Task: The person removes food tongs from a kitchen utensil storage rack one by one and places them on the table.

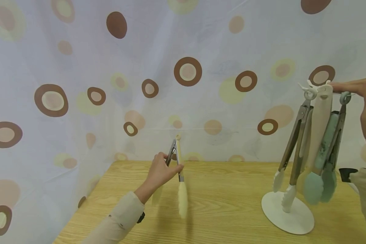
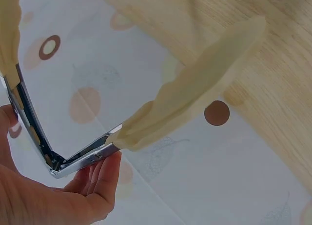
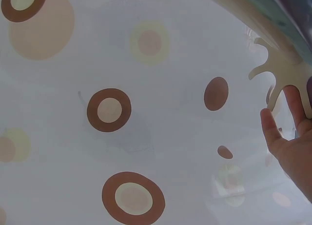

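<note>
My left hand grips a pair of metal tongs with pale yellow tips, thumb on one arm and fingers on the other. The arms are spread wide, and the tips point down over the table in the head view. At the right stands a white utensil stand with a hooked top and a round base. White-tipped tongs and teal-tipped tongs hang from its hooks. My right hand is at the stand's top, its extended fingers touching the hooks.
The wooden table meets a pale curtain printed with brown and yellow circles, behind it and along its left side. A small dark object sits behind the stand, near my right sleeve.
</note>
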A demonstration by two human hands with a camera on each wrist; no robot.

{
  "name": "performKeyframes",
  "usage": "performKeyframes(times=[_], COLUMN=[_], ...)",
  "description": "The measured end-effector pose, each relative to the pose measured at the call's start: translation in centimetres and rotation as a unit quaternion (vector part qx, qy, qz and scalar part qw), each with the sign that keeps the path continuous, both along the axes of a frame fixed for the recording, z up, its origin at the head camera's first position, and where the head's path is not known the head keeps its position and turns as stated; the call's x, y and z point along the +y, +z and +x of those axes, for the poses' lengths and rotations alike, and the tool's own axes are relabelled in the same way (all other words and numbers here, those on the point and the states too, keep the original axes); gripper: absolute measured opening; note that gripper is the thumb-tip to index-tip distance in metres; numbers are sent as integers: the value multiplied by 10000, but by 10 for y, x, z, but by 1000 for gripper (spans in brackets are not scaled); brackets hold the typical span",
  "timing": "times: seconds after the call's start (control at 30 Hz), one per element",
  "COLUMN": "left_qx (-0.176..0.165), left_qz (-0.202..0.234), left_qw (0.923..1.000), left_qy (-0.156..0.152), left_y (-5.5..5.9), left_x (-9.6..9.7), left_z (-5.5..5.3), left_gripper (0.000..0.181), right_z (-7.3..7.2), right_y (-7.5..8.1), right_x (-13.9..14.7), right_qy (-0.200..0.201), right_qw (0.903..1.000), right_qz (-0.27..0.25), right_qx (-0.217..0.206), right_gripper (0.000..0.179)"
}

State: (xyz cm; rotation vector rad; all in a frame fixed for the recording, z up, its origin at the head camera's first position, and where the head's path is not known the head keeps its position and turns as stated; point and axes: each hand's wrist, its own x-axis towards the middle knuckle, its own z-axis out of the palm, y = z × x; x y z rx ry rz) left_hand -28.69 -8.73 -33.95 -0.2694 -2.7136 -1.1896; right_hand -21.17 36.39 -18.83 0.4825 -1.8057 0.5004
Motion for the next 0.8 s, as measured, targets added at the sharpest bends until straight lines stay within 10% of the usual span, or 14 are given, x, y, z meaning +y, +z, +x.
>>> performKeyframes(times=[0.4, 0.8], left_qx=[-259, -492], left_qz=[-210, -549], left_qw=[9990, 9967], left_qy=[284, 345], left_y=[-22, -39], left_x=[-17, -32], left_z=[-8, -10], left_gripper=[52, 57], right_z=[-5, -5], right_y=[-6, -6], right_x=[-2, 0], right_qy=[928, 667], right_qw=[9939, 9965], right_qz=[-530, -426], right_qx=[262, 267], right_gripper=[42, 43])
